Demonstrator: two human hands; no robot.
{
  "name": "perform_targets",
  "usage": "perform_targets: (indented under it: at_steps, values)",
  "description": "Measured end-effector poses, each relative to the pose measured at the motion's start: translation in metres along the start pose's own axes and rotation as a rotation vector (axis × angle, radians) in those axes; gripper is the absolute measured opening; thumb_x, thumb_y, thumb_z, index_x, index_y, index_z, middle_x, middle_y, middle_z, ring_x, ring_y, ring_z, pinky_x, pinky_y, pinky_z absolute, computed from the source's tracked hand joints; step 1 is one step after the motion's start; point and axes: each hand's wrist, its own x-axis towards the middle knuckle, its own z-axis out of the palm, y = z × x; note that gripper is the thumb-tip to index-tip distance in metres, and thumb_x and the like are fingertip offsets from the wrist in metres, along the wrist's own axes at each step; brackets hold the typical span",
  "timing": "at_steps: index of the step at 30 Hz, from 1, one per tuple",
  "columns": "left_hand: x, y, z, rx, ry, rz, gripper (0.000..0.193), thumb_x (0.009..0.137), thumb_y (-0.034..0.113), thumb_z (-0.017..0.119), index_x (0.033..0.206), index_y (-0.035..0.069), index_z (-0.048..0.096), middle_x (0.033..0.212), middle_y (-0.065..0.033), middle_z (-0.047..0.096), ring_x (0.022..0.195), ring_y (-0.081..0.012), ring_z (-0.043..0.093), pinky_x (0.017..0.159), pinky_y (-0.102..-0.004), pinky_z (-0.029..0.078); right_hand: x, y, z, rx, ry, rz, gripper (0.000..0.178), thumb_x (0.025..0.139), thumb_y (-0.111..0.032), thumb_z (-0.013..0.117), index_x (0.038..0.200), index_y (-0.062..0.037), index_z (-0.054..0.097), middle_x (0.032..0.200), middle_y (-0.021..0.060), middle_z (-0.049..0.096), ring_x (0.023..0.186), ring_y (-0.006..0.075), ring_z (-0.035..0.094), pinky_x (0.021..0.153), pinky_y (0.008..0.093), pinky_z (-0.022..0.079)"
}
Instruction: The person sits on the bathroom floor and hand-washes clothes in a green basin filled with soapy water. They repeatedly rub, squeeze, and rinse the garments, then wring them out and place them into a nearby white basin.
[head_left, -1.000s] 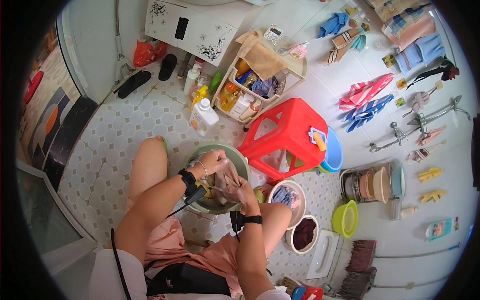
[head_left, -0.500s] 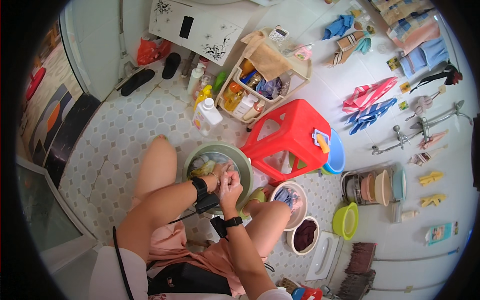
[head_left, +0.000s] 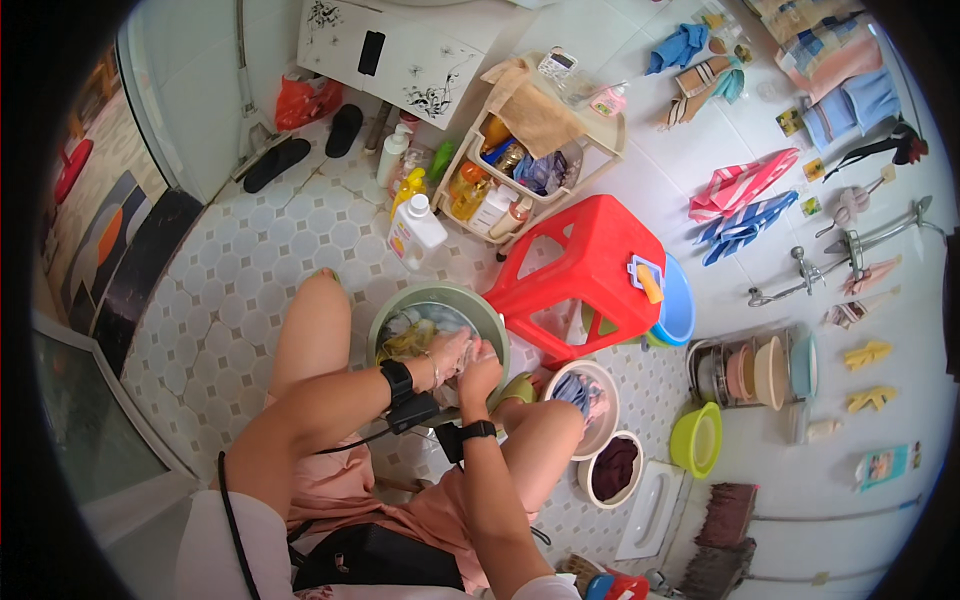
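A grey-green basin [head_left: 494, 318] of cloudy, sudsy water stands on the floor between my knees. Yellowish and grey wet laundry [head_left: 411, 336] lies in its left half. My left hand [head_left: 446, 356] and my right hand [head_left: 479, 370] are close together over the basin's right side. Their fingers are closed on a pale, wet cloth [head_left: 467, 350] that is mostly hidden between them. Each wrist wears a black strap with a small device.
A red plastic stool [head_left: 600, 240] stands just beyond the basin. White detergent bottle [head_left: 418, 232] and shelf rack [head_left: 530, 150] are behind it. To the right are a pink bowl of clothes [head_left: 611, 410], a bowl with dark cloth [head_left: 612, 470] and a lime-green basin [head_left: 700, 440].
My hands have shifted slightly right and drawn a little apart from their tight clasp. More of the pale cloth shows between them. The view has moved slightly.
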Motion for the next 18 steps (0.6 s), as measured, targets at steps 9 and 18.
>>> perform_targets:
  at_steps: [9, 18]
  values:
    - [0.006, -0.003, 0.001, 0.010, 0.111, 0.168, 0.036, 0.082, 0.042, 0.046, 0.079, 0.008, 0.057, 0.070, -0.0039, 0.054, 0.061, -0.0136, 0.050, 0.055, -0.0297, 0.041, -0.009, -0.026, -0.008, 0.436, -0.057, 0.100, 0.028, 0.082, -0.026, 0.047, 0.077, -0.0009, 0.057, 0.060, 0.0219, 0.052, 0.053, 0.0342, 0.052, 0.050, 0.0366, 0.040]
    - [0.022, -0.003, -0.015, 0.109, 0.026, 0.137, 0.047, 0.079, 0.046, 0.048, 0.081, 0.000, 0.059, 0.067, -0.0073, 0.056, 0.060, -0.0188, 0.050, 0.058, -0.0332, 0.041, -0.026, -0.026, -0.010, 0.309, -0.080, -0.172, 0.025, 0.082, -0.021, 0.047, 0.086, 0.0008, 0.057, 0.070, 0.0212, 0.056, 0.060, 0.0347, 0.055, 0.055, 0.0354, 0.043]
